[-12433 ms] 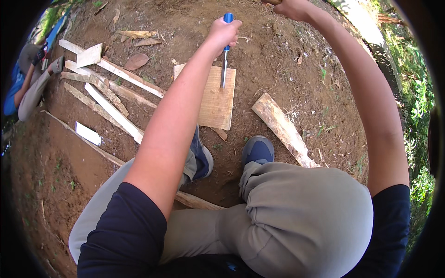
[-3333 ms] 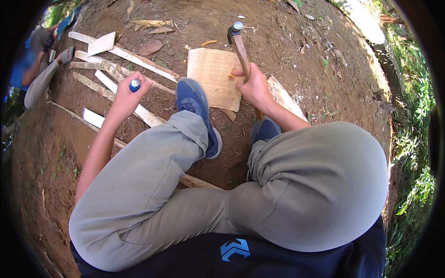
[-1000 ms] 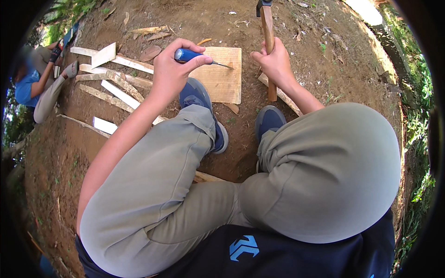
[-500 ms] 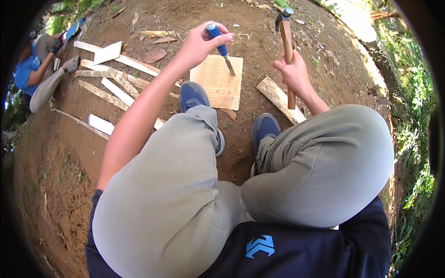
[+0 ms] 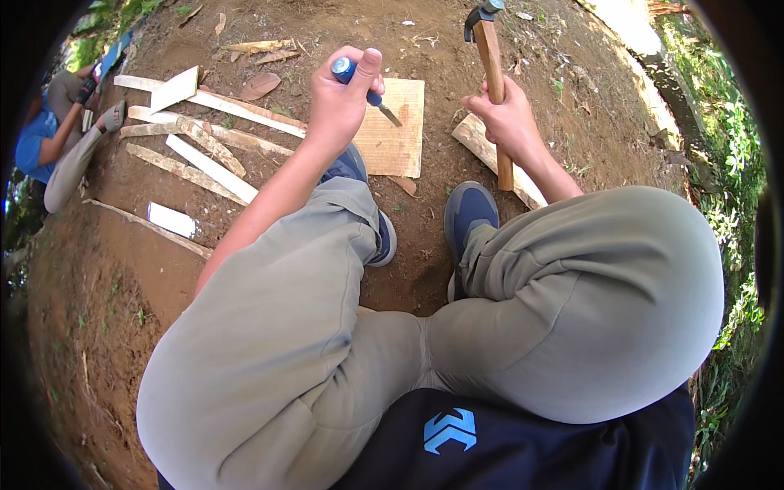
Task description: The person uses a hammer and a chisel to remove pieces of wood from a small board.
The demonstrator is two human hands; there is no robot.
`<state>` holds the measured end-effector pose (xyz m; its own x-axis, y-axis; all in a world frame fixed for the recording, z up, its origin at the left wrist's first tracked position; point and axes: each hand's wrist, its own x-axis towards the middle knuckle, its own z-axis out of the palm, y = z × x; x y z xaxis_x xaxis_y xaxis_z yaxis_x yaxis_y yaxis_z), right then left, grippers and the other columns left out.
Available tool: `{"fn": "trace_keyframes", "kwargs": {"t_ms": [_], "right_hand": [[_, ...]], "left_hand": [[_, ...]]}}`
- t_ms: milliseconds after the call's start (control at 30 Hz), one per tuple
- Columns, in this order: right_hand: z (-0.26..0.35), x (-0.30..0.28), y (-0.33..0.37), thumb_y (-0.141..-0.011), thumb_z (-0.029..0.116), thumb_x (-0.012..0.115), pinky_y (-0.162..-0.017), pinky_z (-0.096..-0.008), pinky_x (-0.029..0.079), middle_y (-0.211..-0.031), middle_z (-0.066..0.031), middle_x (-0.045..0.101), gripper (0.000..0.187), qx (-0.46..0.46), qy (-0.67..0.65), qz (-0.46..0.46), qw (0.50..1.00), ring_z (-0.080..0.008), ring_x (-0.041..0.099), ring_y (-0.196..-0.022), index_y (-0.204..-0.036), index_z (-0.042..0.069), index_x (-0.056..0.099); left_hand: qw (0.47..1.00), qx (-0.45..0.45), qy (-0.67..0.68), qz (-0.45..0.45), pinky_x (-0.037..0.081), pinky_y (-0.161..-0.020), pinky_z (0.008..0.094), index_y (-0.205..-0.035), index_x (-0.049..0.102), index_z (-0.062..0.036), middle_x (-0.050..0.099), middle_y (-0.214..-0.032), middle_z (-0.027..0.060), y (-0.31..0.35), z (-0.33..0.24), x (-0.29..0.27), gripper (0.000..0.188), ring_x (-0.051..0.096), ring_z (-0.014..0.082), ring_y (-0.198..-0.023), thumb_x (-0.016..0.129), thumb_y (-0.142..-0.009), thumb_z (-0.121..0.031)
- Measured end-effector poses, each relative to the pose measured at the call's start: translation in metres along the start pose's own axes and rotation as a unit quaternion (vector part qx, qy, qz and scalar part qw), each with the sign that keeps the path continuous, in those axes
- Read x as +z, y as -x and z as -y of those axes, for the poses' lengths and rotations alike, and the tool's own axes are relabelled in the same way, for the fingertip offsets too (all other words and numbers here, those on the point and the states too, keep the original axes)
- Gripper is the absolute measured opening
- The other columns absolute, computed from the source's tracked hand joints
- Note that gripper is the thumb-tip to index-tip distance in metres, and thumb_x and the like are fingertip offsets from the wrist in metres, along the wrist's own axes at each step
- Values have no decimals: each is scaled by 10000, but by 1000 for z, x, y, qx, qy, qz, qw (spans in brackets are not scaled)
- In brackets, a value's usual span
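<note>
My left hand (image 5: 341,102) is wrapped round the blue handle of a chisel (image 5: 343,70), thumb up beside the handle's end. The chisel slants down to the right, its metal blade over a square wooden board (image 5: 395,147) on the ground; whether the tip touches the wood I cannot tell. In my right hand (image 5: 508,121) is a claw hammer (image 5: 491,57), held upright by its wooden handle, the dark metal head at the top. The hammer stays apart from the chisel, to the right of the board.
A thick wooden plank (image 5: 482,151) lies beyond my right shoe (image 5: 471,216). To the left, several wooden strips (image 5: 208,167) and a pale square board (image 5: 175,88) lie on the bare soil. Another person (image 5: 61,135) sits at the far left. Green plants (image 5: 735,245) border the right side.
My left hand has turned and now wraps fully round the chisel handle, lower and further left, instead of holding it with the fingertips. My right hand keeps the hammer upright, shifted slightly left.
</note>
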<state>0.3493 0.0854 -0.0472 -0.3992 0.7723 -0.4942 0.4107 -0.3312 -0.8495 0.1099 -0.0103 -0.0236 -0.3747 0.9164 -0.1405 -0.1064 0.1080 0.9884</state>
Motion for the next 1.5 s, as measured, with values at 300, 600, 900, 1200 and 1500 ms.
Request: {"fn": "trace_keyframes", "kwargs": {"t_ms": [300, 600, 900, 1200, 1500], "right_hand": [[1, -5, 22, -860, 196, 784, -441, -272, 440, -783, -20, 543, 376, 16, 24, 16, 999, -94, 537, -547, -1048, 27, 506], [0, -4, 17, -850, 191, 780, -448, -271, 460, -805, -27, 557, 421, 6, 20, 1, 1000, -101, 557, -567, -1111, -9, 518], [0, -3, 21, -849, 194, 779, -448, -267, 462, -805, -27, 556, 435, 1, 15, -1, 1000, -101, 556, -560, -1123, -19, 516], [2, -5, 20, -848, 202, 776, -450, -262, 454, -783, -20, 548, 431, 0, 29, 4, 1000, -95, 542, -548, -1119, -15, 519], [6, -4, 22, -838, 213, 788, -459, -264, 447, -773, -12, 544, 450, -6, 29, 3, 1000, -87, 537, -549, -1117, -17, 521]], "left_hand": [[1000, 20, -1, -8, 462, -631, 267, -742, 566, -85, 555, -665, -11, 3, -1, 5, 340, 538, 81, -640, 670, -1031, -233], [1000, 8, 16, 14, 465, -656, 287, -725, 513, -87, 520, -664, 4, 9, -3, 7, 358, 525, 109, -647, 643, -1040, -199], [999, 21, 22, 42, 454, -645, 282, -722, 519, -80, 514, -656, 7, 10, -2, 11, 338, 525, 115, -647, 625, -1033, -156], [997, 19, 28, 76, 445, -627, 279, -729, 542, -69, 521, -657, 5, 11, 0, 11, 311, 517, 106, -632, 616, -1027, -124], [997, 34, 25, 67, 441, -625, 275, -724, 533, -73, 513, -654, 2, 10, -1, 10, 322, 513, 104, -632, 617, -1030, -133]]}}
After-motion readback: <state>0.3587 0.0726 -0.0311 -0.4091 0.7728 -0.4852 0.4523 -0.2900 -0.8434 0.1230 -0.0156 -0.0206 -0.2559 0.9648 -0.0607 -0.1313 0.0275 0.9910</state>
